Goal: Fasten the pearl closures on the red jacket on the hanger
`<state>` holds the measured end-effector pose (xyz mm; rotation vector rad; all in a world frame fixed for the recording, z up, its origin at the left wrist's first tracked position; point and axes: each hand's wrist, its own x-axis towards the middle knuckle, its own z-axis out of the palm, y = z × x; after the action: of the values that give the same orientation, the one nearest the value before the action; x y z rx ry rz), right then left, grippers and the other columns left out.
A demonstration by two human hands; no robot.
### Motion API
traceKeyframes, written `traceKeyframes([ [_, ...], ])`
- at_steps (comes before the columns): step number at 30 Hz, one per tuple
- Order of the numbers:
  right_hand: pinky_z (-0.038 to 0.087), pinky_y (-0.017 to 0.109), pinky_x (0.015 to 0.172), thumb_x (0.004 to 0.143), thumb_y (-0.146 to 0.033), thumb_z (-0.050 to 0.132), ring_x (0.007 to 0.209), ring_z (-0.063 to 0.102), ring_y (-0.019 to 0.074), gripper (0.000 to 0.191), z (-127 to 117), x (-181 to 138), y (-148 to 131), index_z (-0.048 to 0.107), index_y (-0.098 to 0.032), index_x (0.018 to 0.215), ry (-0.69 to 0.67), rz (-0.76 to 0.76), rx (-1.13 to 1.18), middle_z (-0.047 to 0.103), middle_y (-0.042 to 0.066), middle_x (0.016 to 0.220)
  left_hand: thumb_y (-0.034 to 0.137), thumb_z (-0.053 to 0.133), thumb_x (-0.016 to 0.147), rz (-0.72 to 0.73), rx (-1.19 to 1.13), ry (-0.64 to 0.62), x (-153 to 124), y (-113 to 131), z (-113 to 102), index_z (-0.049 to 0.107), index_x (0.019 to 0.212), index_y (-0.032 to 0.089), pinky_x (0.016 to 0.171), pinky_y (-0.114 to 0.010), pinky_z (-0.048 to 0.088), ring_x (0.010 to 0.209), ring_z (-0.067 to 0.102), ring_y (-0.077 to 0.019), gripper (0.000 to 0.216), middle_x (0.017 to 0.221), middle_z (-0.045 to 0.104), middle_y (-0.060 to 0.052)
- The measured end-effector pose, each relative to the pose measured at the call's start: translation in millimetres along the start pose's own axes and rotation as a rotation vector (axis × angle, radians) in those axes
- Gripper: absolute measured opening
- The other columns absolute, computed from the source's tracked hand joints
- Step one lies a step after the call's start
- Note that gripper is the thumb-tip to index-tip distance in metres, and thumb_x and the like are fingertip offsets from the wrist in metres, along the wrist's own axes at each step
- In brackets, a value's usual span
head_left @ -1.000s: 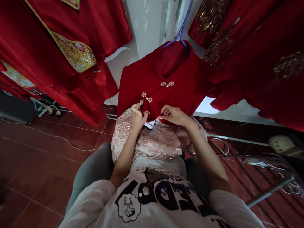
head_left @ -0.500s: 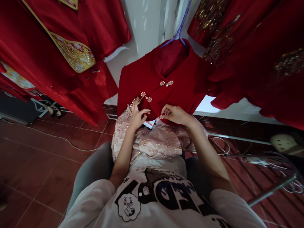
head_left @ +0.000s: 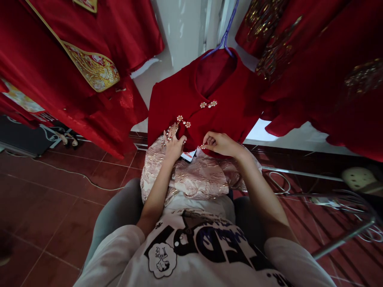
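Currently the left hand [head_left: 172,146] is pressing against the lower front edge of the red jacket [head_left: 191,103], fingers spread apart and gripping nothing, while the right hand [head_left: 220,144] is pinching shut on a small pearl clasp [head_left: 202,147] at that same edge. Jacket is hanging on a purple hanger [head_left: 225,38] in front of the person, hem lying over pink brocade fabric [head_left: 200,177] (two more clasps fastened higher up), with other red garments [head_left: 74,59] hanging on both sides.
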<state>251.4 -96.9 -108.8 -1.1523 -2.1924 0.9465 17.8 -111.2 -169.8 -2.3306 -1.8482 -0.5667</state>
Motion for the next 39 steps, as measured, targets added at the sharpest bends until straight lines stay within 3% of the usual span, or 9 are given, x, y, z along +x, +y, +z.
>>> traceKeyframes([
  [5, 0.048, 0.030, 0.070, 0.077, -0.033, 0.064, 0.072, 0.060, 0.0160, 0.014, -0.3, -0.4, 0.2, 0.058, -0.021, 0.081, 0.000, -0.001, -0.021, 0.065, 0.002, 0.075, 0.014, 0.057, 0.093, -0.042, -0.041, 0.030, 1.4, 0.4, -1.2, 0.070, 0.104, 0.022, 0.123, -0.062, 0.021, 0.153, 0.030, -0.0363, 0.019, 0.154, 0.044, -0.017],
  [11, 0.047, 0.029, 0.067, 0.079, -0.031, 0.064, 0.071, 0.060, 0.0156, 0.012, -0.2, -0.8, 0.9, 0.057, -0.022, 0.081, 0.008, -0.014, -0.047, 0.065, 0.002, 0.075, 0.025, 0.062, 0.096, -0.036, -0.203, 0.118, -2.6, -1.8, -9.3, 0.074, 0.100, 0.023, 0.118, -0.049, 0.037, 0.145, 0.042, -0.0326, 0.013, 0.151, 0.047, -0.012],
  [16, 0.044, 0.029, 0.066, 0.080, -0.030, 0.062, 0.069, 0.059, 0.0154, 0.012, 0.7, -1.0, -0.2, 0.054, -0.022, 0.082, 0.043, -0.014, -0.086, 0.064, 0.002, 0.075, 0.029, 0.070, 0.092, -0.055, -0.286, 0.187, -8.0, -4.9, -12.4, 0.079, 0.098, 0.024, 0.107, -0.040, 0.046, 0.117, 0.060, -0.0269, 0.012, 0.120, 0.061, -0.011],
  [19, 0.044, 0.029, 0.067, 0.079, -0.031, 0.063, 0.069, 0.058, 0.0158, 0.014, 2.0, -1.0, -2.7, 0.052, -0.022, 0.083, 0.045, -0.030, -0.059, 0.062, 0.001, 0.075, 0.025, 0.070, 0.092, -0.081, -0.380, 0.170, -9.5, -5.1, -12.2, 0.080, 0.101, 0.021, 0.091, -0.034, 0.052, 0.091, 0.065, -0.0216, 0.014, 0.093, 0.064, -0.007],
  [22, 0.045, 0.029, 0.068, 0.079, -0.030, 0.062, 0.071, 0.059, 0.0159, 0.015, 7.6, 0.6, -6.6, 0.050, -0.022, 0.083, 0.049, -0.059, -0.037, 0.062, 0.002, 0.077, 0.020, 0.070, 0.090, -0.139, -0.596, 0.133, -9.2, -4.7, -8.4, 0.079, 0.097, 0.019, 0.075, -0.027, 0.053, 0.071, 0.065, -0.0155, 0.012, 0.082, 0.070, -0.004],
  [27, 0.046, 0.029, 0.070, 0.080, -0.023, 0.056, 0.074, 0.061, 0.0166, 0.010, 28.0, 9.4, -9.2, 0.047, -0.022, 0.085, 0.104, -0.088, -0.067, 0.062, 0.002, 0.082, 0.016, 0.073, 0.081, -0.294, -1.025, 0.068, -5.2, -4.5, 2.6, 0.079, 0.098, 0.015, 0.076, -0.025, 0.057, 0.076, 0.073, -0.0150, 0.018, 0.087, 0.079, -0.005],
  [31, 0.047, 0.029, 0.074, 0.082, -0.020, 0.052, 0.077, 0.061, 0.0178, 0.008, 43.2, 15.9, -6.8, 0.046, -0.022, 0.086, 0.192, -0.095, -0.084, 0.062, 0.004, 0.086, 0.011, 0.075, 0.074, -0.317, -1.225, 0.009, -2.6, -3.5, 9.1, 0.079, 0.099, 0.013, 0.085, -0.031, 0.061, 0.086, 0.077, -0.0185, 0.025, 0.096, 0.081, -0.008],
  [39, 0.044, 0.030, 0.074, 0.085, -0.021, 0.051, 0.082, 0.060, 0.0206, 0.005, 57.0, 17.5, -6.3, 0.047, -0.023, 0.087, 0.280, -0.073, -0.201, 0.062, 0.006, 0.091, 0.026, 0.082, 0.076, -0.351, -1.164, 0.002, -1.0, 3.5, 7.5, 0.081, 0.099, 0.015, 0.080, -0.032, 0.064, 0.085, 0.078, -0.0218, 0.025, 0.095, 0.081, -0.008],
])
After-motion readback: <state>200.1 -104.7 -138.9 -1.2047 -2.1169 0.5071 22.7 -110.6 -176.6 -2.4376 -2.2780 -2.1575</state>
